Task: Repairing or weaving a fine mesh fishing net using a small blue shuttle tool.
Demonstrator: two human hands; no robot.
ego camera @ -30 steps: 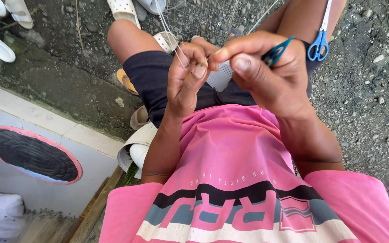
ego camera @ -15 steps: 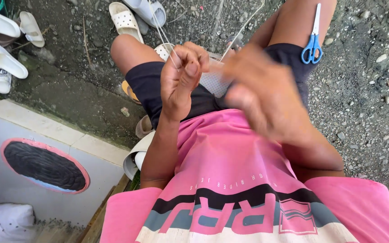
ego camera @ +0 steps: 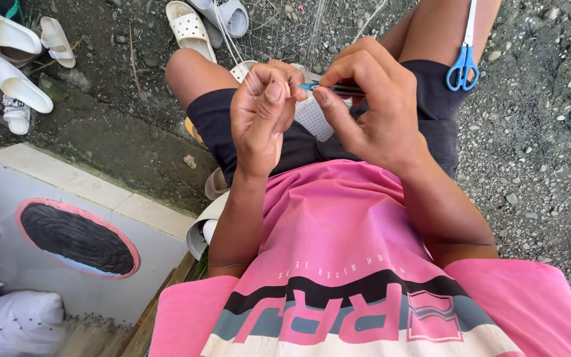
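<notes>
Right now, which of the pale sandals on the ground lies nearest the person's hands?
The perforated cream sandal by the left knee, just beyond the left hand; the other sandals lie far off at the frame's left edge.

Rough grey gravel [ego camera: 550,132] covers the ground. The scissors [ego camera: 464,63] have glossy blue plastic handles. The sandals [ego camera: 14,82] look like smooth, matt cream plastic. The pink shirt [ego camera: 351,264] is soft matt cloth, the net [ego camera: 285,33] fine, pale thread.

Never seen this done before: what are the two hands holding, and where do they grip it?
The right hand pinches a slim blue-tipped tool around its middle. The left hand pinches thin net threads between thumb and fingers.
</notes>
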